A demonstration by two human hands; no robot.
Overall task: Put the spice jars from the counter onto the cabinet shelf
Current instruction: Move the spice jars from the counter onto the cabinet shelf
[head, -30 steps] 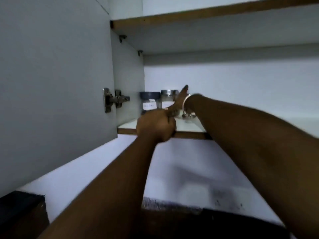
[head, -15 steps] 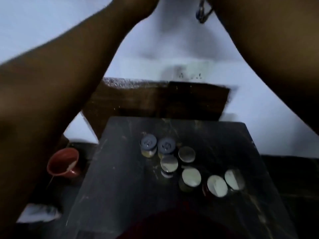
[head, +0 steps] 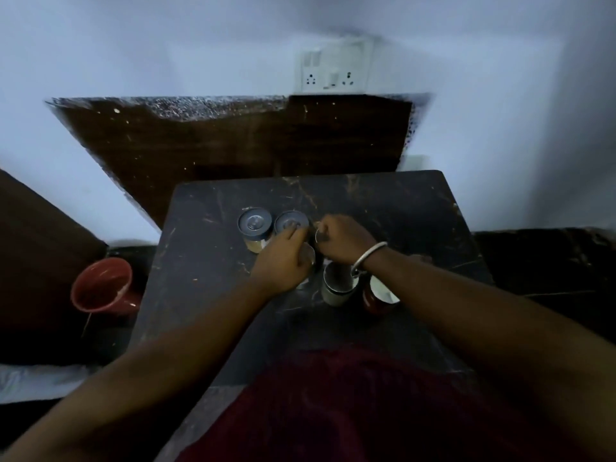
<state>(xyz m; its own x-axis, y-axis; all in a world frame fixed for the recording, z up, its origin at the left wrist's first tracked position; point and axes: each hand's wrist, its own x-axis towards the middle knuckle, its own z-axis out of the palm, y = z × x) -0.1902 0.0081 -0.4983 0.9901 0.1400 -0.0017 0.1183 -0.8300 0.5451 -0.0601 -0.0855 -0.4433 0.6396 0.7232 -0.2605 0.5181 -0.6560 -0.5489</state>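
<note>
We see the spice jars (head: 255,225) clustered on the dark worktop (head: 206,261). Our left hand (head: 283,261) rests fingertips on a blue lid; our right hand (head: 343,240) closes its grip around a silver-lidded jar (head: 320,233).

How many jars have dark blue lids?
2. One round dark-blue-lidded glass jar stands free at the group's back left; the other dark-blue-lidded jar is beside it, under the left hand. Hands may hide more.

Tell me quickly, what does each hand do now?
Left hand: fingers resting on a blue jar lid; grip cannot be told.
Right hand: closed around a jar, mostly hidden.
</note>
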